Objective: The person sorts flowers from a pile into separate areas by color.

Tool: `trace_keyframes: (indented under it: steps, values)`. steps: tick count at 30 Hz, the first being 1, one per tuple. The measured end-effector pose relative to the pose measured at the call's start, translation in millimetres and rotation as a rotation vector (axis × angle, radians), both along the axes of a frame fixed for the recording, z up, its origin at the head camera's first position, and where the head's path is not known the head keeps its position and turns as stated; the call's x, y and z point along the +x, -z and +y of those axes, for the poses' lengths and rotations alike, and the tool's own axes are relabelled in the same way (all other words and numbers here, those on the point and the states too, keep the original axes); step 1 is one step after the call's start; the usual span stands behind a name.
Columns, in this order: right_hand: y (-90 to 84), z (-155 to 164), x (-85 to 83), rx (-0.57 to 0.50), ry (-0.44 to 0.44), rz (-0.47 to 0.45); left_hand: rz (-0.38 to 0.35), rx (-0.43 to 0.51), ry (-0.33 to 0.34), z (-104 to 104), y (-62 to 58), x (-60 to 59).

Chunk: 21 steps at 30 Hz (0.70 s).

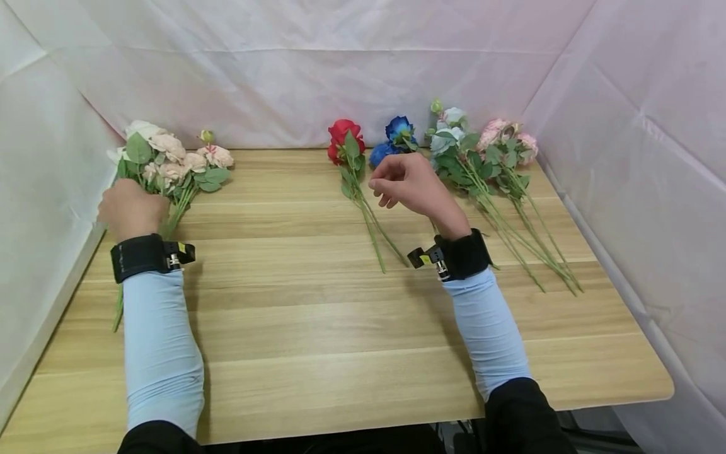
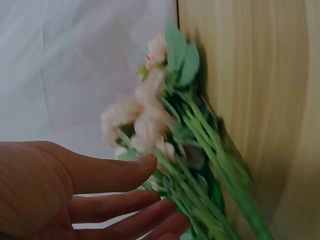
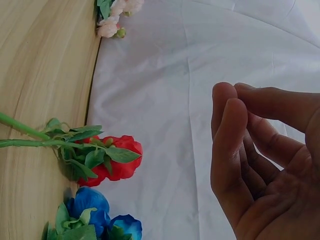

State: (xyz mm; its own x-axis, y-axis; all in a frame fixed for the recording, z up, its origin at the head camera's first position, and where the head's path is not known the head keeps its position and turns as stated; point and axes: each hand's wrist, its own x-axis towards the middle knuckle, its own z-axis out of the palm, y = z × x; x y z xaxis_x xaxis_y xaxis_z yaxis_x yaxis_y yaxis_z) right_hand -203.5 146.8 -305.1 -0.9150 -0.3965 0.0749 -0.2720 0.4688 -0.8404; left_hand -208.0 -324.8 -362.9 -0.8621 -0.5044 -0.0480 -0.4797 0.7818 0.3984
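My left hand is over the stems of the pale pink and cream artificial flowers at the far left. In the left wrist view its thumb and fingers extend beside the green stems, without curling round them; whether they touch cannot be told. Raised above the table, my right hand has its fingers loosely bent toward the thumb and holds nothing. Nearest to it are red flowers, lying with two stems toward the front, and blue flowers, whose stems the right hand and forearm mostly hide.
Pale blue flowers and pink flowers lie at the back right of the wooden table, long stems pointing toward the front. White cloth hangs behind the table and along both sides.
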Motion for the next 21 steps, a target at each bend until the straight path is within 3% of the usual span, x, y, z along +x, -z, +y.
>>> trace_keyframes:
  steps: [2,5,8,13,21]
  values:
    - [0.2,-1,-0.1,0.002,-0.007,0.006,-0.066,-0.003,-0.031,-8,4.1,2.1]
    - [0.7,-1,-0.1,0.008,-0.011,0.015,-0.162,-0.028,-0.009,-16,10.4,1.5]
    - [1.4,-1,0.1,0.008,-0.010,0.019,-0.198,-0.048,0.018,-19,14.5,-1.3]
    - [2.3,-2,1.2,-0.001,-0.017,0.013,-0.173,-0.034,0.008,-19,14.5,-3.9]
    - [1.5,-3,2.4,0.009,-0.017,0.012,-0.099,0.007,-0.037,-12,-0.2,6.5]
